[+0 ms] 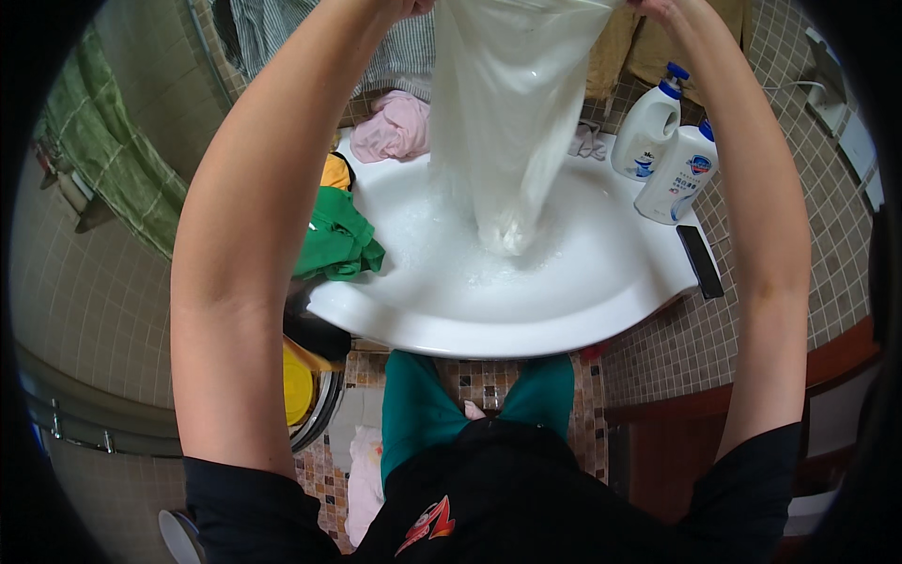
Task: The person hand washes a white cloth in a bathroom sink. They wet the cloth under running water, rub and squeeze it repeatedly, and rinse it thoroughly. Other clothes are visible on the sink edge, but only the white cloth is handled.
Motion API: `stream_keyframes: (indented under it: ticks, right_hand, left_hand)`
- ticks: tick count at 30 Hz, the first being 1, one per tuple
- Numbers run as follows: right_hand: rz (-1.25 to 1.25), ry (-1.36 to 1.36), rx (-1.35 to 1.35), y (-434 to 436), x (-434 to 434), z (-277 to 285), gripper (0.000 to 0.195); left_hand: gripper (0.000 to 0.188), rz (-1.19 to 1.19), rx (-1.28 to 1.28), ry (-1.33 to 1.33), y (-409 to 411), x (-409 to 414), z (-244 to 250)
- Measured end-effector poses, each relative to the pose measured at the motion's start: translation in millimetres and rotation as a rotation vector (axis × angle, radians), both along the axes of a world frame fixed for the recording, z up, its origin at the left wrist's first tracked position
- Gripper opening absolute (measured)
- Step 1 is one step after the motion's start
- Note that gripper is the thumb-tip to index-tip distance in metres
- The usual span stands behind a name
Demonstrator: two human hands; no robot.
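Note:
A wet white cloth (525, 92) hangs stretched between my raised hands, its bunched lower end down in the basin of a white ceramic washbasin (606, 261). My left hand (418, 6) grips the cloth near its upper left side. At the upper right, my right hand (654, 7) holds the other side. Both hands are largely cut off by the top of the view, so most of the fingers are hidden. Clear water (451, 264) with ripples or small bubbles lies in the basin under the cloth.
Green cloth (342, 236), yellow-and-black cloth (337, 171) and pink cloth (394, 127) lie along the left rim. Two white bottles (645, 130), (680, 176) with blue tops and a black flat object (700, 261) occupy the right. Striped fabric (402, 56) and brown fabric (655, 60) hang behind.

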State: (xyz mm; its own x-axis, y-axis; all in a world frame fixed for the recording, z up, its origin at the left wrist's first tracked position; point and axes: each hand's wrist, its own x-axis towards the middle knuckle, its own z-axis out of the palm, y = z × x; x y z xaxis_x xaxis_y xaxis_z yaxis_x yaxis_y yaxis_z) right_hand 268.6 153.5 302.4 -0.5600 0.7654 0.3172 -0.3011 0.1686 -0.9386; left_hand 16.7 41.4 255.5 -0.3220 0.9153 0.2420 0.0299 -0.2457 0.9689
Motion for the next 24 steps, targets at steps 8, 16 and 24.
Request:
stream_keyframes:
  ticks: [8, 16, 24]
  right_hand:
    - [-0.280, -0.459, -0.143, -25, 6, -157, 0.020]
    - [-0.329, -0.586, -0.441, -2, -3, -324, 0.016]
    - [-0.073, -0.205, -0.368, -42, -78, -350, 0.018]
  left_hand:
    - [0.014, 0.203, -0.365, 0.055, -1, 16, -133]
    - [0.026, 0.220, -0.440, 0.361, 28, 16, -305]
    - [0.026, 0.270, -0.504, -1.400, 38, 10, -394]
